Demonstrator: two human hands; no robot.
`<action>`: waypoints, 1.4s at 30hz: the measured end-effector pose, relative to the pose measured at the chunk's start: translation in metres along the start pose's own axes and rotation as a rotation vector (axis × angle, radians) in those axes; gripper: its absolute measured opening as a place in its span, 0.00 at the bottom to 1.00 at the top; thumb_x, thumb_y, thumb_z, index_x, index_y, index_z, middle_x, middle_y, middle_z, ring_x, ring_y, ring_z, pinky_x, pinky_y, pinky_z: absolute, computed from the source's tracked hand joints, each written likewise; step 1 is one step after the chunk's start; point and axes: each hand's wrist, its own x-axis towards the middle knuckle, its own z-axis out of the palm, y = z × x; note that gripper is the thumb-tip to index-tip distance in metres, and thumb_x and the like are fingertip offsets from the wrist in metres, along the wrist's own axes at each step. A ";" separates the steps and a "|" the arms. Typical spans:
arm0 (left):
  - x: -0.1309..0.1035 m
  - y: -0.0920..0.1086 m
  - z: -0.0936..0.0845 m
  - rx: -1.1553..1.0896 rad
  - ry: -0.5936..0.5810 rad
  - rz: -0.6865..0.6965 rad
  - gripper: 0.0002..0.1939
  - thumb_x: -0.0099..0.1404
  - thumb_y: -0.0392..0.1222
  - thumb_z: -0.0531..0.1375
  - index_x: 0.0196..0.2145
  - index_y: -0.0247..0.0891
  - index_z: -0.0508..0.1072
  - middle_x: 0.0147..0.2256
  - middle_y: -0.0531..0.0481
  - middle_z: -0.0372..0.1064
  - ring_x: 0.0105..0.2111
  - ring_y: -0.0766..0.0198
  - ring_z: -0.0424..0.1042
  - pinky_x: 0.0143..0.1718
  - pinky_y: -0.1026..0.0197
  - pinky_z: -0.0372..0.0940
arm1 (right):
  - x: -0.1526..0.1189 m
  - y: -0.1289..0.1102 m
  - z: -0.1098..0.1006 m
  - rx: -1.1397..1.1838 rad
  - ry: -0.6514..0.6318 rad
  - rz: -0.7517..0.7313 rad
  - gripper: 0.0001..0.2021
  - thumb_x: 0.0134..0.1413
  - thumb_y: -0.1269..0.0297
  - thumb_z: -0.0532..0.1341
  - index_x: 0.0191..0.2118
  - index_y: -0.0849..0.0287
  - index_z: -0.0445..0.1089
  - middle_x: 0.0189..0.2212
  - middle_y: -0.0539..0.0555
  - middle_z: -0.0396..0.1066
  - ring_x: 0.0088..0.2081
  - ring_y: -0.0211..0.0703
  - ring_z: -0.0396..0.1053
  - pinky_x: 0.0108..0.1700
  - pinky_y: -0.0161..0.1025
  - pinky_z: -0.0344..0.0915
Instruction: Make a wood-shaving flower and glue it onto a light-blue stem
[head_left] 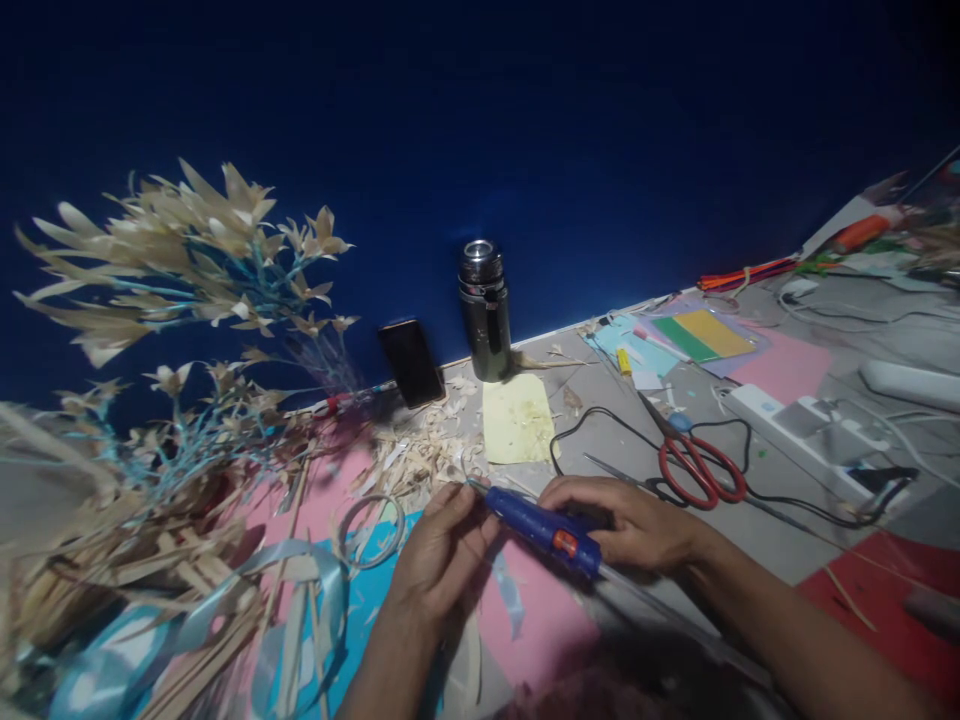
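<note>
My right hand is wrapped around a blue hot glue gun with an orange-red switch, and a clear glue stick sticks out of its back end. The gun's nozzle points left, to the fingertips of my left hand. Those fingers are closed in a pinch at the nozzle; a thin, light-blue bit shows there, too small to name. Below my hands, a short piece of light-blue ribbon lies on pink paper.
Red-handled scissors, a black cable and a power strip lie at right. A steel flask and a phone stand by the blue wall. Pale flowers, ribbon, a tape roll and husk strips crowd the left.
</note>
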 end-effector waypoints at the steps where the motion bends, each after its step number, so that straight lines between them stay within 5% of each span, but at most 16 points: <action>1: 0.000 0.000 -0.001 0.007 -0.004 -0.001 0.08 0.60 0.22 0.64 0.27 0.31 0.76 0.28 0.45 0.77 0.29 0.62 0.78 0.36 0.56 0.78 | -0.001 0.002 0.000 -0.001 -0.004 0.002 0.16 0.63 0.56 0.61 0.51 0.61 0.71 0.46 0.60 0.74 0.46 0.49 0.71 0.50 0.43 0.66; 17: 0.005 0.007 -0.005 -0.025 0.049 0.052 0.09 0.62 0.24 0.63 0.27 0.33 0.76 0.29 0.46 0.78 0.31 0.59 0.79 0.39 0.53 0.78 | -0.012 0.001 -0.010 -0.053 -0.015 0.055 0.15 0.60 0.60 0.62 0.50 0.60 0.72 0.45 0.58 0.75 0.45 0.49 0.72 0.49 0.41 0.66; 25: 0.003 0.009 -0.002 -0.050 0.095 0.046 0.11 0.64 0.23 0.62 0.26 0.33 0.76 0.28 0.47 0.78 0.30 0.63 0.79 0.39 0.56 0.78 | -0.012 0.034 -0.034 -0.703 0.098 0.153 0.15 0.63 0.65 0.60 0.54 0.60 0.72 0.47 0.62 0.74 0.51 0.55 0.70 0.57 0.49 0.63; 29: 0.000 0.007 0.003 -0.053 0.100 0.049 0.11 0.63 0.24 0.62 0.27 0.33 0.77 0.29 0.48 0.78 0.31 0.62 0.79 0.39 0.56 0.78 | -0.005 0.033 -0.022 -0.860 0.222 0.143 0.14 0.61 0.68 0.61 0.52 0.60 0.74 0.53 0.65 0.72 0.55 0.58 0.68 0.58 0.54 0.61; 33: -0.002 0.004 0.009 -0.037 0.073 0.067 0.09 0.62 0.26 0.64 0.27 0.35 0.76 0.29 0.48 0.78 0.30 0.63 0.78 0.38 0.58 0.77 | 0.016 0.001 0.022 -0.534 0.530 0.087 0.13 0.59 0.61 0.64 0.48 0.58 0.73 0.44 0.60 0.77 0.45 0.51 0.73 0.48 0.46 0.68; 35: -0.004 0.002 0.011 0.002 0.033 0.056 0.07 0.61 0.28 0.67 0.27 0.35 0.76 0.29 0.48 0.77 0.29 0.63 0.77 0.35 0.61 0.76 | 0.031 -0.010 0.045 -0.316 0.554 0.186 0.19 0.51 0.59 0.70 0.48 0.58 0.72 0.39 0.56 0.77 0.39 0.48 0.74 0.41 0.41 0.69; 37: -0.006 0.000 0.013 0.037 -0.003 0.064 0.06 0.58 0.29 0.69 0.27 0.35 0.76 0.28 0.49 0.76 0.28 0.64 0.76 0.31 0.64 0.75 | 0.045 -0.013 0.061 -0.180 0.572 0.208 0.10 0.51 0.63 0.69 0.39 0.57 0.73 0.31 0.50 0.76 0.32 0.43 0.73 0.37 0.38 0.67; 38: -0.007 -0.001 0.013 0.053 -0.016 0.079 0.06 0.56 0.30 0.70 0.27 0.35 0.76 0.27 0.50 0.75 0.27 0.65 0.76 0.30 0.65 0.74 | 0.050 -0.013 0.066 -0.121 0.584 0.186 0.04 0.53 0.66 0.68 0.34 0.58 0.73 0.28 0.49 0.75 0.31 0.42 0.72 0.36 0.37 0.66; 42: -0.009 0.001 0.009 0.131 -0.051 0.142 0.11 0.48 0.33 0.76 0.25 0.33 0.76 0.23 0.52 0.72 0.24 0.68 0.72 0.28 0.67 0.71 | 0.055 -0.012 0.068 0.107 0.598 0.188 0.08 0.52 0.68 0.65 0.24 0.59 0.71 0.21 0.47 0.71 0.26 0.38 0.68 0.30 0.34 0.63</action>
